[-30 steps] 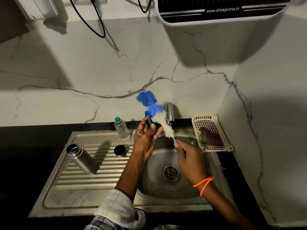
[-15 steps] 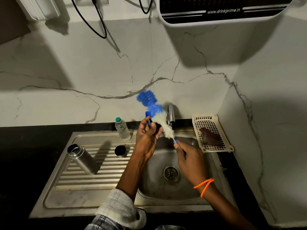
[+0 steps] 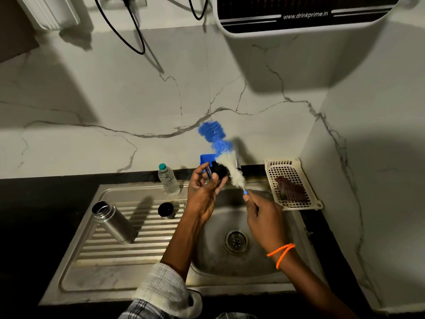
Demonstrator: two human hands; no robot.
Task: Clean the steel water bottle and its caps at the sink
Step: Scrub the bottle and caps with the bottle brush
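Steel still waits: we pinch a small black cap (image 3: 217, 172) in our left hand (image 3: 203, 192) and grip the blue-and-white bottle brush (image 3: 226, 161) in our right hand (image 3: 264, 217). Left of both, the open steel water bottle (image 3: 113, 221) and second dark round cap (image 3: 166, 210) look unwashed.

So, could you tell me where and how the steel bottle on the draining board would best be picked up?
Probably round the plain body of the steel bottle, below the threaded neck, coming from above and the left. It stands open-mouthed and leaning on the draining board, with the small cap to its right.
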